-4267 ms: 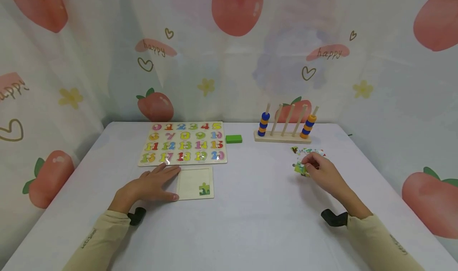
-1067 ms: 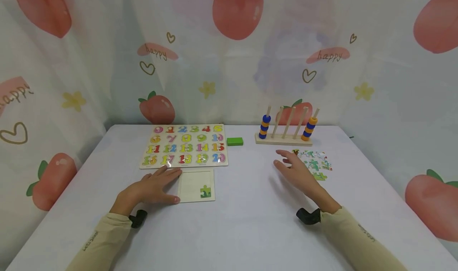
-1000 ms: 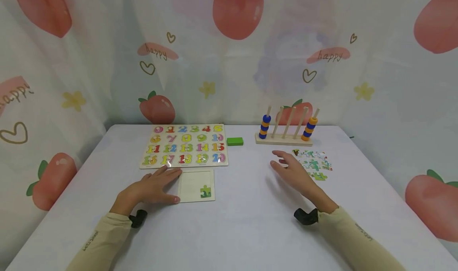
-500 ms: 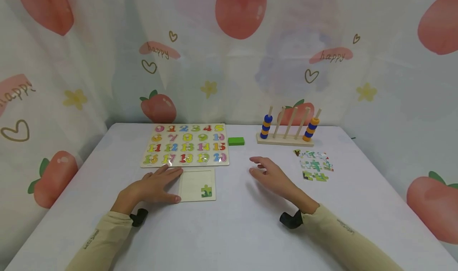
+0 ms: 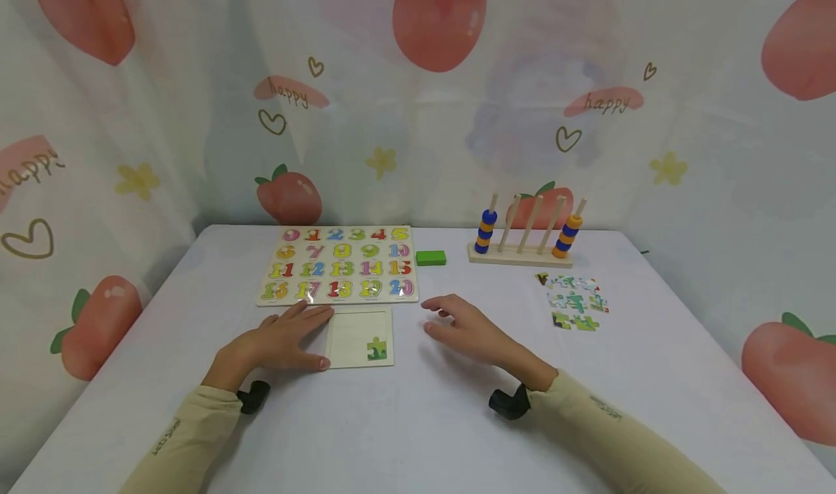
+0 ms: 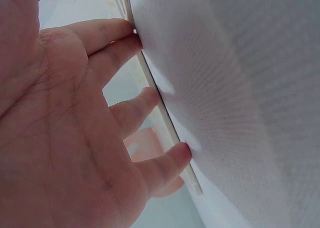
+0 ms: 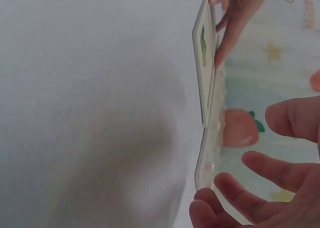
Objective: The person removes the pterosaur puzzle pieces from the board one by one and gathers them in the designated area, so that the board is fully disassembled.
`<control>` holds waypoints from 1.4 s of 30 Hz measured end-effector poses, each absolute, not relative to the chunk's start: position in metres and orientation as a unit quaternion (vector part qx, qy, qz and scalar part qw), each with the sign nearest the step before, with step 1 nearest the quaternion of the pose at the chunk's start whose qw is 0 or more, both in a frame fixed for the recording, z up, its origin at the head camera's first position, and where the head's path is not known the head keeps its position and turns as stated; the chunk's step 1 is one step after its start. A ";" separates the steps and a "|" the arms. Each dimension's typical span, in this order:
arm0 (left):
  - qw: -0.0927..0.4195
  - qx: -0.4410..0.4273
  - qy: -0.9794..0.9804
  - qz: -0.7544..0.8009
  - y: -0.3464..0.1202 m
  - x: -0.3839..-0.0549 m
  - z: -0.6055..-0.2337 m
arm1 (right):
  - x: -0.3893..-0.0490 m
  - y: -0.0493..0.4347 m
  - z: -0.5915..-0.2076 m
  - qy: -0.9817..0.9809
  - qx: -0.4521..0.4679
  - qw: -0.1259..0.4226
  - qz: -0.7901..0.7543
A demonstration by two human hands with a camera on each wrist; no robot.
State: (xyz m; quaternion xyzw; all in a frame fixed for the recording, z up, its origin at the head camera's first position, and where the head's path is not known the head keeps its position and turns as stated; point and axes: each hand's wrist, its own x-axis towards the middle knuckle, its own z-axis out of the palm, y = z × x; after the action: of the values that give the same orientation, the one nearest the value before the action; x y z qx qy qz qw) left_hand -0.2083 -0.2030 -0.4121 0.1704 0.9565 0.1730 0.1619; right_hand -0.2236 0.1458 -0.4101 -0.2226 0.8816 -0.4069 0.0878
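My left hand (image 5: 277, 342) lies at the left edge of a pale square puzzle tray (image 5: 349, 327), fingers spread, thumb at its lower left corner. In the left wrist view several fingertips (image 6: 181, 155) of that hand touch a board's thin edge. One green jigsaw piece (image 5: 376, 349) lies in the tray's lower right corner. My right hand (image 5: 470, 328) hovers right of the tray, apart from it. Its fingers (image 7: 270, 170) are loosely bent with nothing between them. Several loose jigsaw pieces (image 5: 575, 302) lie farther right on the table.
A wooden number board (image 5: 336, 265) lies just behind the tray. Beside it is a green block (image 5: 431, 258). A bead stacker (image 5: 521, 256) with upright pegs and blue and orange beads stands at the back right. The white table (image 5: 418, 429) reaches a printed curtain (image 5: 405, 131).
My right hand, which was at the loose pieces with its fingers on a green one, has moved left toward the tray without a piece. The left hand stays at the tray.
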 end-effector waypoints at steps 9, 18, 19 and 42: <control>0.158 0.171 0.957 0.174 -0.202 -0.207 -0.410 | -0.221 0.127 -0.406 0.875 -0.270 0.098 -0.389; 0.157 0.174 0.956 0.174 -0.202 -0.207 -0.409 | -0.220 0.109 -0.408 0.864 -0.297 0.117 -0.389; 0.157 0.175 0.956 0.174 -0.202 -0.207 -0.409 | -0.220 0.107 -0.408 0.864 -0.301 0.118 -0.387; 0.162 0.169 0.956 0.175 -0.201 -0.206 -0.408 | -0.232 0.072 -0.424 0.883 -0.299 0.147 -0.331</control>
State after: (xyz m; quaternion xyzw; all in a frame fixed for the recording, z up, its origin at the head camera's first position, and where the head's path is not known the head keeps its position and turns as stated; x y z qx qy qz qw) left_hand -0.2060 -0.2012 -0.4077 0.1687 0.9562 0.1754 0.1625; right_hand -0.2323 0.0723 -0.4243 -0.2991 0.8828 -0.3311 0.1468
